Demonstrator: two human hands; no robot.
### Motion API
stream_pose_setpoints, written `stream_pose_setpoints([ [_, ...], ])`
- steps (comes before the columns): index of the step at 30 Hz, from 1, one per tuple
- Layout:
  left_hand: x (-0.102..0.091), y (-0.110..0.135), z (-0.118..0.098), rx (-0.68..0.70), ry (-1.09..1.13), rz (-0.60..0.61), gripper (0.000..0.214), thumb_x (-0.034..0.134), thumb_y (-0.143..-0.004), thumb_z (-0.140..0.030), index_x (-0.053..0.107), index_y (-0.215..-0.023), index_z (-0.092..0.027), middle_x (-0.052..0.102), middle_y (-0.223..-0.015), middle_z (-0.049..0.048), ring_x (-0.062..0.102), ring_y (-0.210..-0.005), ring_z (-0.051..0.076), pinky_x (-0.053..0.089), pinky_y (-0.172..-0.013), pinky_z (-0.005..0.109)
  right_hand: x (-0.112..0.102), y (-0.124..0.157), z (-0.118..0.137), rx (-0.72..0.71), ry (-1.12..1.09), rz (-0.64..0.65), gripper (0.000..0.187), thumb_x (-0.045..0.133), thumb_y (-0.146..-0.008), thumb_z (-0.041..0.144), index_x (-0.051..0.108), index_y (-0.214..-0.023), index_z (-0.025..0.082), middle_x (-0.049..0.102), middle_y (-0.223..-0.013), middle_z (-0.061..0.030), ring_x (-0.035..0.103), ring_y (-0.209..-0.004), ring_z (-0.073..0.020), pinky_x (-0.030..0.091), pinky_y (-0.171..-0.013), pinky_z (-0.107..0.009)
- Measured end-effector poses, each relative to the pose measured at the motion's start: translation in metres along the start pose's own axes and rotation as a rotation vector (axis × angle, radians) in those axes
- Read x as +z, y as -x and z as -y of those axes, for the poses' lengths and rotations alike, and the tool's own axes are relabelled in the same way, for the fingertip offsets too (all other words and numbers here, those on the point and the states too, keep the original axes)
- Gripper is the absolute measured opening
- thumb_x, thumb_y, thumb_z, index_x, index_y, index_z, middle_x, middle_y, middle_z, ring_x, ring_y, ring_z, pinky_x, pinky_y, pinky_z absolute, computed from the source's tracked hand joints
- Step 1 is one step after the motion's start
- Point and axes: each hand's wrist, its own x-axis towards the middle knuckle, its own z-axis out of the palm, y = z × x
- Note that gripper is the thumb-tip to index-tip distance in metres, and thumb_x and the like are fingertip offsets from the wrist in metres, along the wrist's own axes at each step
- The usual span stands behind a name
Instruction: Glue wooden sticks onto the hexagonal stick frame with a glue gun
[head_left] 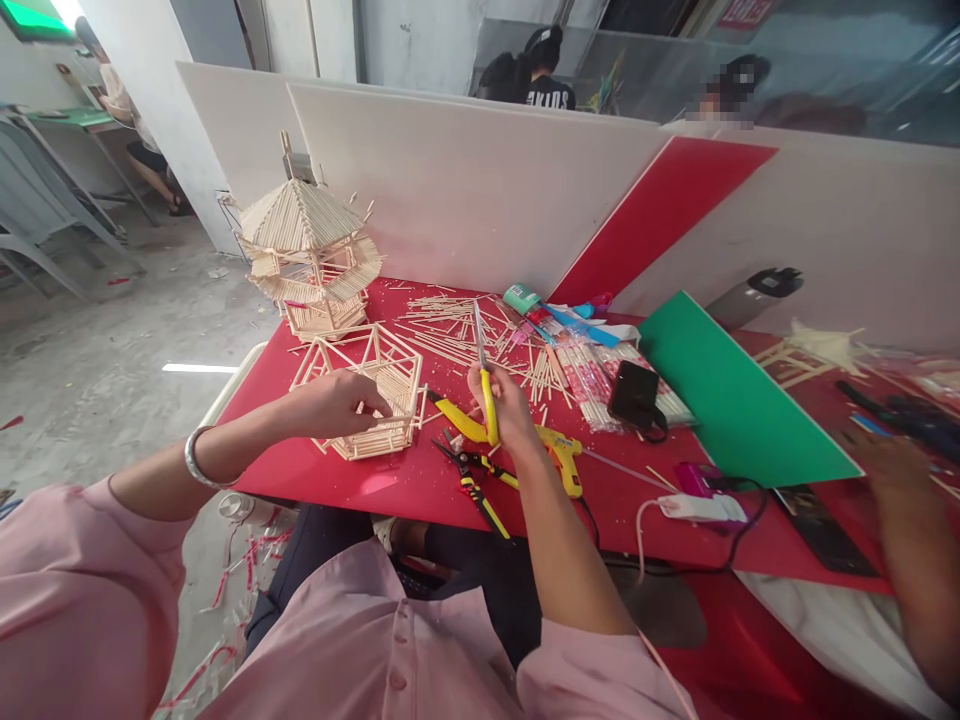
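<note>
Currently, the stick frame (pixel 397 388) in front of the roofed tower (pixel 311 235) seems part-built, floored but roofless, while the left hand (pixel 349 402) is curled over it, its pinch unclear, and the right hand (pixel 513 408) grips a yellow-handled tool (pixel 489 405).

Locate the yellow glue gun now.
In the head view, right of centre, the glue gun lies on the red table beside the right hand, nearer the wearer than the wrapped sticks.

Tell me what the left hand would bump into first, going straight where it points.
The left hand would probably meet the right side of the stick frame; depth is hard to judge, so it may be touching the frame already.
</note>
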Motion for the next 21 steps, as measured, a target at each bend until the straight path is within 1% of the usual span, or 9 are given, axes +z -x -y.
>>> stream_pose_setpoints([
  [3,0.001,0.001,0.001,0.025,0.043,-0.055,0.029,0.056,-0.08,-0.014,0.078,-0.098,-0.019,0.073,-0.086,0.0032,0.063,-0.071,0.011,0.046,-0.066,0.02,0.002,0.028,0.011,0.048,-0.12,0.085,0.057,0.054,-0.086,0.069,0.063,-0.118,0.022,0.054,-0.068,0.0027,0.054,-0.054,-0.0136,0.047,-0.048,-0.027],
  [6,0.004,0.006,-0.003,0.065,0.166,-0.163,0.033,0.052,-0.086,-0.019,0.074,-0.11,-0.017,0.069,-0.081,0.0023,0.057,-0.066,0.01,0.046,-0.062,0.02,0.006,0.058,0.014,0.031,-0.175,0.153,0.053,0.05,-0.09,0.064,0.057,-0.124,0.024,0.051,-0.071,0.0032,0.051,-0.055,-0.0134,0.049,-0.05,-0.028],
  [8,0.01,0.009,-0.01,0.092,0.274,-0.232,0.036,0.05,-0.09,-0.022,0.069,-0.119,-0.017,0.065,-0.077,0.0006,0.052,-0.063,0.009,0.044,-0.059,0.02,0.011,0.074,0.013,-0.05,-0.155,0.184,0.049,0.048,-0.093,0.058,0.054,-0.126,0.022,0.054,-0.078,0.0011,0.057,-0.065,-0.0155,0.055,-0.063,-0.032],
  [10,0.02,0.012,-0.018,0.116,0.36,-0.293,0.036,0.05,-0.092,-0.024,0.068,-0.122,-0.016,0.061,-0.076,0.0001,0.051,-0.063,0.009,0.044,-0.058,0.021,0.017,0.086,0.012,-0.113,-0.131,0.189,0.044,0.047,-0.095,0.052,0.053,-0.126,0.021,0.059,-0.087,-0.0019,0.06,-0.075,-0.0175,0.056,-0.077,-0.036],
  [12,0.031,0.011,-0.028,0.128,0.402,-0.356,0.037,0.05,-0.092,-0.024,0.067,-0.124,-0.015,0.059,-0.077,0.0004,0.05,-0.063,0.009,0.044,-0.059,0.021,0.022,0.094,0.012,-0.161,-0.106,0.182,0.039,0.048,-0.096,0.049,0.056,-0.122,0.021,0.061,-0.094,-0.0041,0.061,-0.081,-0.0188,0.055,-0.083,-0.038],
  [14,0.042,0.008,-0.037,0.14,0.396,-0.436,0.037,0.05,-0.093,-0.022,0.067,-0.126,-0.014,0.058,-0.077,0.0004,0.05,-0.063,0.009,0.044,-0.059,0.021,0.024,0.099,0.012,-0.213,-0.09,0.177,0.036,0.048,-0.096,0.047,0.057,-0.12,0.022,0.062,-0.097,-0.005,0.061,-0.085,-0.0194,0.054,-0.085,-0.038],
  [16,0.05,0.002,-0.044,0.152,0.374,-0.513,0.036,0.05,-0.094,-0.021,0.067,-0.126,-0.014,0.056,-0.077,0.0001,0.05,-0.063,0.009,0.044,-0.059,0.021,0.024,0.102,0.012,-0.251,-0.089,0.175,0.035,0.048,-0.097,0.045,0.054,-0.124,0.023,0.063,-0.104,-0.0064,0.062,-0.089,-0.0198,0.054,-0.086,-0.038],
  [19,0.059,-0.008,-0.053,0.188,0.343,-0.566,0.035,0.05,-0.097,-0.023,0.067,-0.126,-0.015,0.054,-0.075,-0.0003,0.05,-0.062,0.009,0.044,-0.059,0.02,0.021,0.102,0.011,-0.26,-0.092,0.17,0.039,0.048,-0.096,0.044,0.052,-0.129,0.023,0.063,-0.115,-0.009,0.063,-0.096,-0.0214,0.053,-0.088,-0.039],
  [21,0.063,-0.014,-0.057,0.22,0.316,-0.588,0.033,0.049,-0.098,-0.022,0.067,-0.126,-0.015,0.054,-0.075,-0.0003,0.05,-0.062,0.009,0.044,-0.059,0.019,0.019,0.1,0.012,-0.254,-0.102,0.156,0.04,0.049,-0.095,0.045,0.052,-0.128,0.023,0.064,-0.118,-0.0097,0.063,-0.101,-0.023,0.053,-0.09,-0.04],
])
